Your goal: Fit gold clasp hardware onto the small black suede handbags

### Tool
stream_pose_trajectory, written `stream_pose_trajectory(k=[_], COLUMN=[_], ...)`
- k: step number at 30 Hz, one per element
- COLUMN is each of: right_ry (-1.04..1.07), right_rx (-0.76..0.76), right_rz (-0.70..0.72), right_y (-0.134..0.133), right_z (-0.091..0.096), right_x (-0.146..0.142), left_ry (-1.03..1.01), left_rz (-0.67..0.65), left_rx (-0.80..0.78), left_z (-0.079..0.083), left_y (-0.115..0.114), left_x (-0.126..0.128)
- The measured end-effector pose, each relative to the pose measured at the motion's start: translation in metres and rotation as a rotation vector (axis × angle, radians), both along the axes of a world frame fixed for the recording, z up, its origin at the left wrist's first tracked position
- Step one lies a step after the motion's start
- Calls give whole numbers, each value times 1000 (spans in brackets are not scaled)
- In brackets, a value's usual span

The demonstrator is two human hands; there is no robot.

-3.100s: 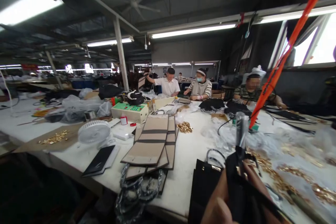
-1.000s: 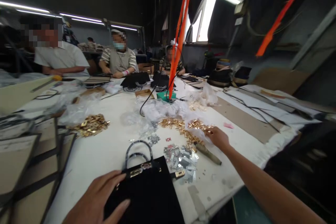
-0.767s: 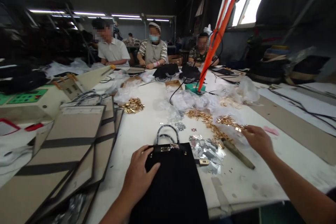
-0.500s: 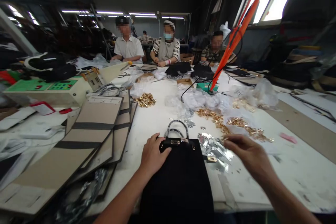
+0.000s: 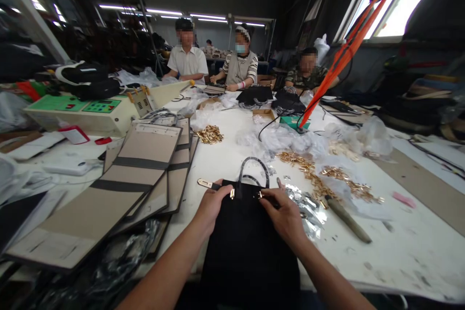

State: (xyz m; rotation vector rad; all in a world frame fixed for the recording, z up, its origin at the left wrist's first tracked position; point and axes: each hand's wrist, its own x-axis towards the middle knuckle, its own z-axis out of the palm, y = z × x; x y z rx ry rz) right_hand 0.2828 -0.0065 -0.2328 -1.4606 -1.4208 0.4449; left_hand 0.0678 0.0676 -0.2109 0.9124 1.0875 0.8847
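A black handbag body (image 5: 250, 247) lies in front of me, its dark looped handle (image 5: 254, 161) at the far edge. My left hand (image 5: 209, 208) grips its upper left corner, thumb on top beside a gold metal fitting (image 5: 232, 193). A strap tip with a gold plate (image 5: 208, 183) pokes out past that hand. My right hand (image 5: 285, 215) is closed at the bag's upper right, thumb and finger pinching a small gold metal fitting (image 5: 260, 194) against the panel. Silver metal plates (image 5: 308, 208) lie scattered just beyond it.
An olive-handled tool (image 5: 348, 220) rests on the right. Gold fittings (image 5: 336, 177) lie in piles behind. Stacked beige panels (image 5: 134, 174) and a pale machine (image 5: 119, 111) flank the left. An orange cord bundle (image 5: 337, 58) hangs down. Several people sit across the table.
My right hand has come left from the metal pieces to the bag's top. The olive-handled tool now shows on the table. A plated strap tip now sticks out left. The whole view has shifted.
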Motion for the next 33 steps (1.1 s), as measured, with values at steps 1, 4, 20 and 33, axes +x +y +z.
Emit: stream_pose_trajectory(k=[1,4,20,33], right_ry=[-39,-114,-423,-568], right_rx=[20,7,-107,7], right_rz=[9,60,254,337], right_y=[0,3,19,23], right_z=[1,8,20,16], right_x=[4,14,22,19], left_ry=[-51,-263,-810,-780], left_rz=[-67,-265,-277,-271], left_rx=[-56,-251,-515,-548], left_z=[3,5,-23,-30], left_y=[0,0,-3,-1], left_x=[-1,-4,-3,-6])
